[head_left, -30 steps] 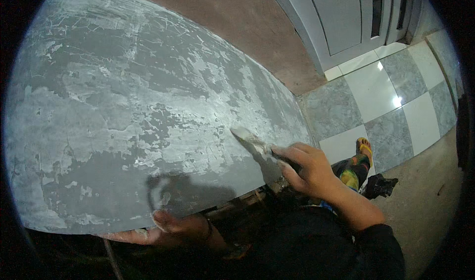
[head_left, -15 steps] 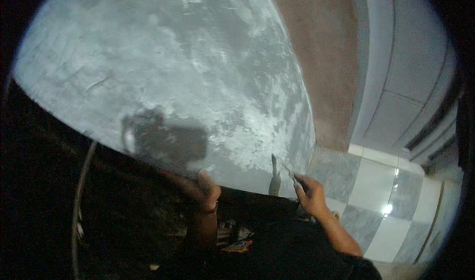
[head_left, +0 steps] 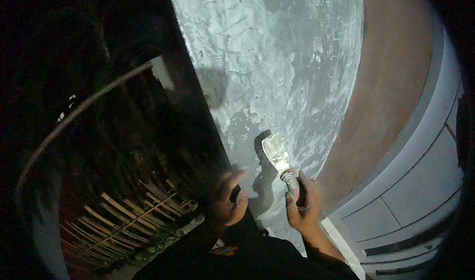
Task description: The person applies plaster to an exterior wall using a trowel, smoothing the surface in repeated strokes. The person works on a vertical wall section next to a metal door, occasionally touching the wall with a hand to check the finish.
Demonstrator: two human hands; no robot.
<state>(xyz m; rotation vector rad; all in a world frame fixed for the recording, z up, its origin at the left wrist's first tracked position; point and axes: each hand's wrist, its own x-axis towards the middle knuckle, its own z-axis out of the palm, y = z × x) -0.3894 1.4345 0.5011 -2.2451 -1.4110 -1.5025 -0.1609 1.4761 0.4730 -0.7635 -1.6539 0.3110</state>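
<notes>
A putty knife (head_left: 278, 153) is gripped by its handle in my right hand (head_left: 306, 205). Its broad blade, smeared with pale filler, points up and away in front of the wall, and its shadow falls just left of it. Whether the blade touches the surface I cannot tell. Beside the wall's lower left edge is my left hand (head_left: 230, 201), slightly blurred, its fingers curved and apart from the thumb; no object shows between them. The grey wall (head_left: 277, 72) carries patchy, whitish filler, rougher on the left and streaked toward the right edge.
A brown wall strip (head_left: 391, 82) borders the grey surface on the right, with a pale panelled door or gate (head_left: 381, 215) beyond. In the dark at left are a bamboo slat fence (head_left: 131, 220) and a long bent pole (head_left: 89, 99).
My view has swung, so the wall stands more upright and the fence shows. The putty knife, edge-on before, now shows its blade face. My left hand has come nearer my right.
</notes>
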